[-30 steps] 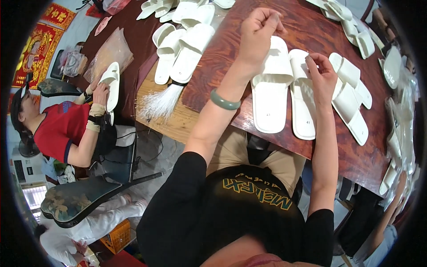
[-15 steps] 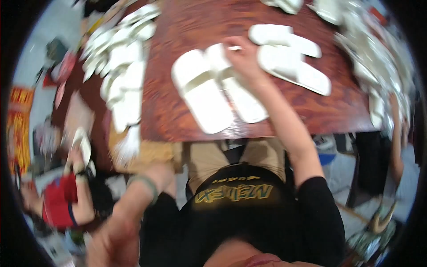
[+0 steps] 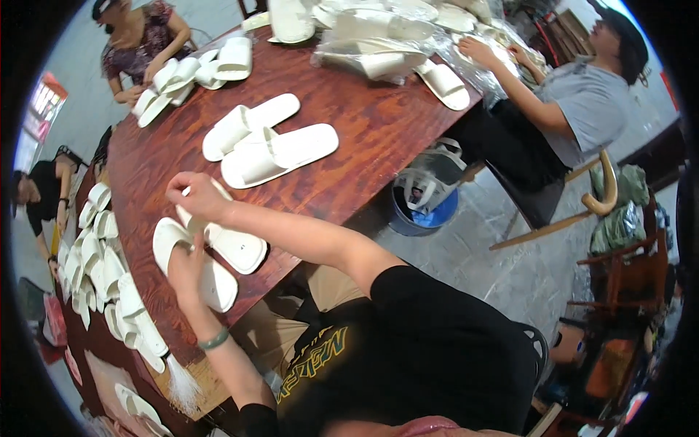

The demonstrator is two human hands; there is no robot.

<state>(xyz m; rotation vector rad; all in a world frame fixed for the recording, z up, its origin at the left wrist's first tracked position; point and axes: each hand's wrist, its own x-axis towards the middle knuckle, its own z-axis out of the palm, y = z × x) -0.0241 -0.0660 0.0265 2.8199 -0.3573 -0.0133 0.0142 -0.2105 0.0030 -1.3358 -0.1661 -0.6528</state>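
Toward nine o'clock on the wooden bench (image 3: 357, 113), paired white slide slippers (image 3: 227, 244) lie side by side, presumably so each hand reaches one. The right hand (image 3: 198, 198) curls over the far slipper (image 3: 242, 249), the left hand (image 3: 187, 271) over the near slipper (image 3: 217, 284); whether their fingers clamp, I cannot tell.

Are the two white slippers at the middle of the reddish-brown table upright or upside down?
Upright: both white slippers show broad straps and insoles facing up.

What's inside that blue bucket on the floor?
A pale bag with handles sits in the blue bucket, rising above its rim. The bag hides the bottom, so anything beneath it can't be seen.
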